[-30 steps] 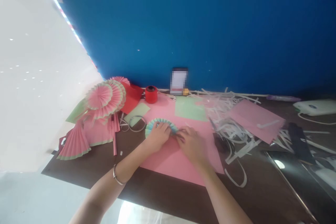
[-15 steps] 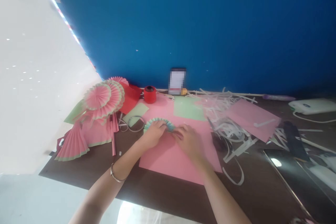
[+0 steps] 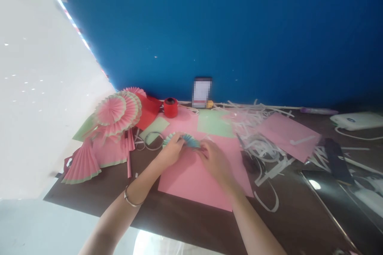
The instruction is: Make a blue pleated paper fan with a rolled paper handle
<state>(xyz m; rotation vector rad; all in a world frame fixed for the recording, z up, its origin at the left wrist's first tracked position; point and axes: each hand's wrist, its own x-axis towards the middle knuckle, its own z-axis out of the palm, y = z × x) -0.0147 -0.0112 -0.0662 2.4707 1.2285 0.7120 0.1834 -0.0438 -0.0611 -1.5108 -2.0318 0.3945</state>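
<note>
Green-blue pleated paper [image 3: 190, 140] is pinched by the left hand [image 3: 173, 149] and right hand [image 3: 216, 161] over a pink sheet [image 3: 197, 183], and well right of their grip a white device [image 3: 363, 121] bears an illegible mark [image 3: 351, 120].

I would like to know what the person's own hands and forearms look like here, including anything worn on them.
The left hand and right hand are ungloved. Near the left wrist sits a thin, rounded, silver-coloured bangle; none shows on the right. No sleeves cover either forearm within the picture. Fingernails and any rings are too blurred to make out.
</note>
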